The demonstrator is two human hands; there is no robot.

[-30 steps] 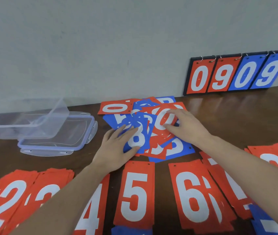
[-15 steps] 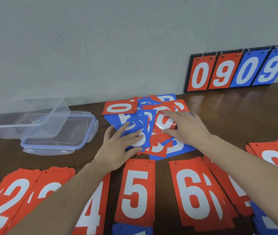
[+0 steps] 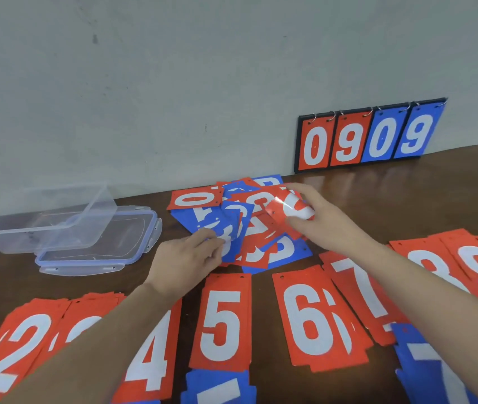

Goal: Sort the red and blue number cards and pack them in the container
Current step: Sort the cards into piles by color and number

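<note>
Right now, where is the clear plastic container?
In the head view, the clear plastic container sits at the table's far left by the wall, resting partly on its blue-rimmed lid, left of the mixed card pile.

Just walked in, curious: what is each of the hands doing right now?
Left hand: pinches a blue card at the mixed pile's edge.
Right hand: grips a red card, bending it up off the pile.

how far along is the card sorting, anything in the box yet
Partly sorted. Done: red number cards lie in piles by digit along the near edge, such as the red 5 pile. In hand: the right hand lifts a bent red card off the mixed red and blue heap, where the left hand pinches a blue card. Left: the heap, and packing; the clear plastic container holds no cards.
</note>
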